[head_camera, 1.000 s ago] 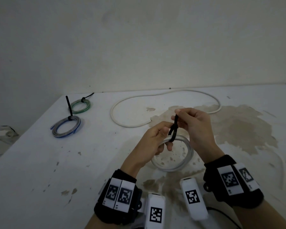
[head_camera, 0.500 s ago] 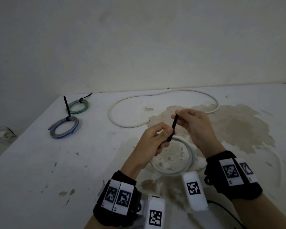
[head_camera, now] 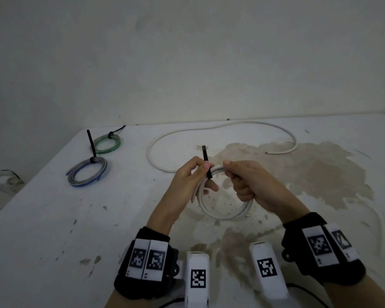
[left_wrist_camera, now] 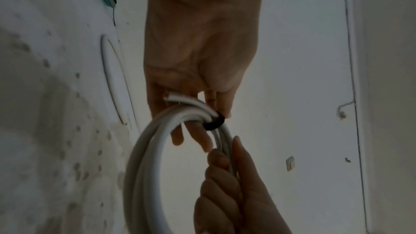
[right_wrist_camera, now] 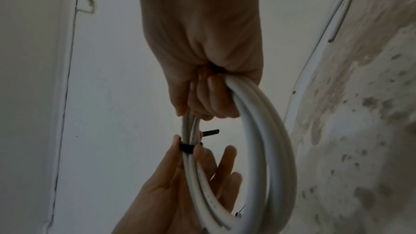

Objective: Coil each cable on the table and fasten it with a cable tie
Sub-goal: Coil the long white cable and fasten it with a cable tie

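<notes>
Both hands' grip on white coil (head_camera: 226, 210); black tie (head_camera: 206, 162) cinched.

The coiled round plastic cable (head_camera: 222, 213) I held was white with a black plastic tie (head_camera: 206, 161) around it, while my black fabric wristbands (head_camera: 142, 263) bore black-and-white square-patterned tags and brown stains blotched the white painted table (head_camera: 53, 230).
</notes>
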